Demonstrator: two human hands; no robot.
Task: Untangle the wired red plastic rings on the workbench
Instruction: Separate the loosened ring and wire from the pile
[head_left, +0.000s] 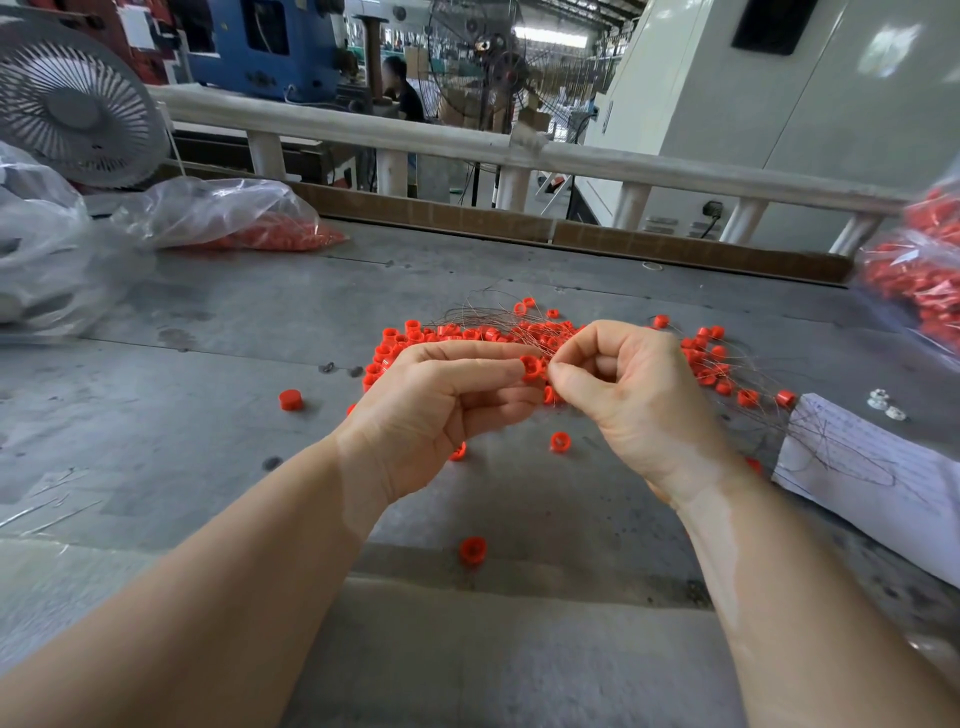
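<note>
The left hand (441, 400) pinches 1 red ring (531, 367) between thumb and fingers. The right hand (631, 384) pinches a wire (558, 358) beside it. Both hover above the tangled rings (545, 332) on the grey surface (208, 415).

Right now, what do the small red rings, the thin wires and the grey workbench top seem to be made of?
Small red rings: probably moulded plastic, uniform bright colour, slight sheen.
Thin wires: likely bare metal, dark, hair-fine, holding springy curves.
Grey workbench top: maybe painted metal or board; matte, stained, scuffed.
</note>
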